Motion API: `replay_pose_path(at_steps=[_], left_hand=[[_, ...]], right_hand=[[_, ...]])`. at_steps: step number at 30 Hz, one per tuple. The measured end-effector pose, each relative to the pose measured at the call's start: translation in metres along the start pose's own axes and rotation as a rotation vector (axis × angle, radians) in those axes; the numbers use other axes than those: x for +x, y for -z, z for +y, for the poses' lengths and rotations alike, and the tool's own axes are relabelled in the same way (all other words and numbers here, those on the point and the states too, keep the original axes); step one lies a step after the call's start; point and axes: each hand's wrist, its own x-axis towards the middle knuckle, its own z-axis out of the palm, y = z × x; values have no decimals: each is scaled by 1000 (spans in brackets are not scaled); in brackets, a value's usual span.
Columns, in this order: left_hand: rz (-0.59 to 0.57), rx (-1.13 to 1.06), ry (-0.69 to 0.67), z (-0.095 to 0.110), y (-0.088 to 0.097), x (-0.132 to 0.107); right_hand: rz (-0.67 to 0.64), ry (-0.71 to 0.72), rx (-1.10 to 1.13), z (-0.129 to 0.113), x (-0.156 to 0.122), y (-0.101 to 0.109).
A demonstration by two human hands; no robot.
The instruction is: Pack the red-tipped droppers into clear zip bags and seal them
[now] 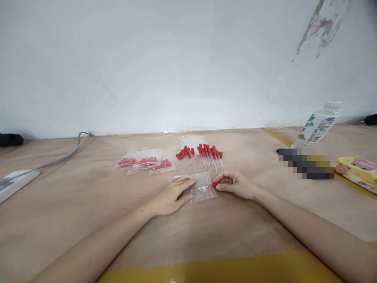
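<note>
A clear zip bag (203, 194) lies flat on the table in front of me. My left hand (172, 194) rests on the bag's left part, fingers stretched out and thumb apart. At the bag's right end, my right hand (232, 184) pinches the red bulb of a dropper (216, 184). The dropper's thin clear stem points left into the bag's mouth. Just beyond the bag lie two groups of red-bulbed droppers, a left group (186, 153) and a right group (209, 151), with their bulbs facing away from me.
Several zip bags of red-bulbed droppers (144, 162) lie to the left. More clear bag material (193, 140) is behind the loose droppers. A tilted bottle (318, 125), a blurred dark object (306, 165) and a yellow packet (357, 171) are at right. A grey cable (63, 159) runs at left.
</note>
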Motion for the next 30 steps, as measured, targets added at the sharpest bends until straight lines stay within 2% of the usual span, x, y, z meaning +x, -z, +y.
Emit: replay_pose_path(at_steps=[4, 7, 9, 14, 18, 22, 27, 30], left_hand=[[53, -14, -20, -2, -3, 2], [69, -19, -39, -2, -6, 3], [78, -26, -54, -2, -8, 3], [77, -42, -59, -1, -8, 4], [80, -102, -70, 1, 1, 1], [49, -163, -88, -5, 10, -6], [27, -170, -111, -12, 9, -11], [33, -168, -108, -11, 6, -10]], right_hand=[[-95, 86, -69, -5, 0, -5], [-102, 206, -136, -9, 1, -7], [-112, 236, -143, -11, 2, -8], [-231, 93, 18, -9, 2, -9], [-155, 91, 3, -8, 4, -6], [-103, 18, -83, -8, 5, 2], [-166, -32, -142, -11, 5, 6], [-96, -8, -115, -11, 6, 0]])
